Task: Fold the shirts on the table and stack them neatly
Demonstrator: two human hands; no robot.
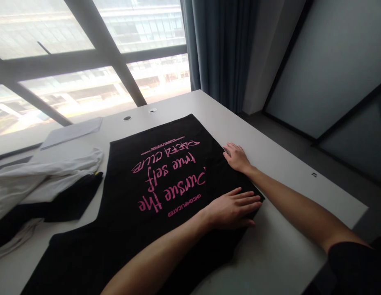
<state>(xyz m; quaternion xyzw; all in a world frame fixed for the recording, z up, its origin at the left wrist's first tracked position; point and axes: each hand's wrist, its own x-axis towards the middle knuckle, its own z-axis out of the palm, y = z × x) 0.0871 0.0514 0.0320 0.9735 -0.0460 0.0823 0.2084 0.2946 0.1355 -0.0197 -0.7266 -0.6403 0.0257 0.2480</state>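
A black T-shirt (174, 123) with pink lettering lies spread on the white table, its print upside down from where I stand. My left hand (233, 208) rests palm down on the shirt near its right side, fingers stretched toward the sleeve edge. Farther up, my right hand (237, 157) lies along the shirt's right edge, partly on the cloth and partly over the tabletop. Its fingers are extended, with the thumb a little apart. My left forearm crosses the lower part of the shirt and hides some of it.
The white table (296, 180) extends past the shirt on the right. A heap of white and black clothes (21, 188) sits at the left, with pale flat sheets (71, 132) behind it. Windows and a blue-grey curtain (221, 53) stand beyond the table.
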